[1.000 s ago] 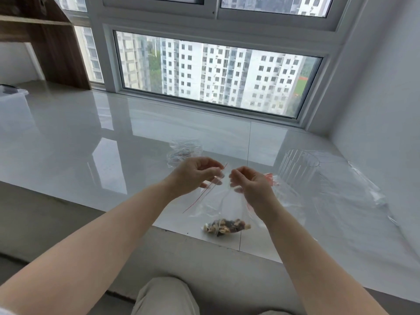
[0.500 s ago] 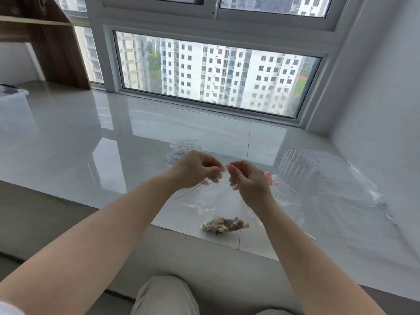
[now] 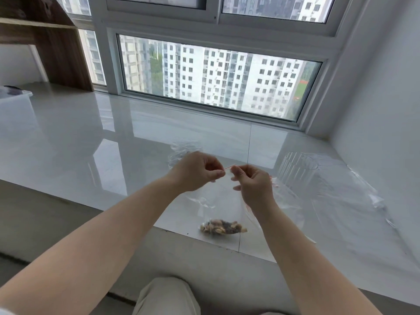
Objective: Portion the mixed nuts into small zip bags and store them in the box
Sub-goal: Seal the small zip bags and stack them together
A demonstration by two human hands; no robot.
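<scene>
The left hand [image 3: 195,171] and right hand [image 3: 252,185] pinch the red zip top of the small zip bag [image 3: 223,201], held up so the mixed nuts [image 3: 222,227] stay at the bottom, below both hands

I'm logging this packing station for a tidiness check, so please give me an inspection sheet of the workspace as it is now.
Surface: glossy white sill, reflective, no spills seen.
Job's things: small zip bag held up by its red-lined top, mixed nuts at its bottom; translucent box at far left.
Clutter: clear ribbed cup; crumpled plastic wrap behind the hands; large clear plastic sheet on the right.
Grippers: left hand and right hand both pinch the bag's top.
Cables: nothing seen.
Surroundings: window facing apartment blocks; wooden shelf at left.
</scene>
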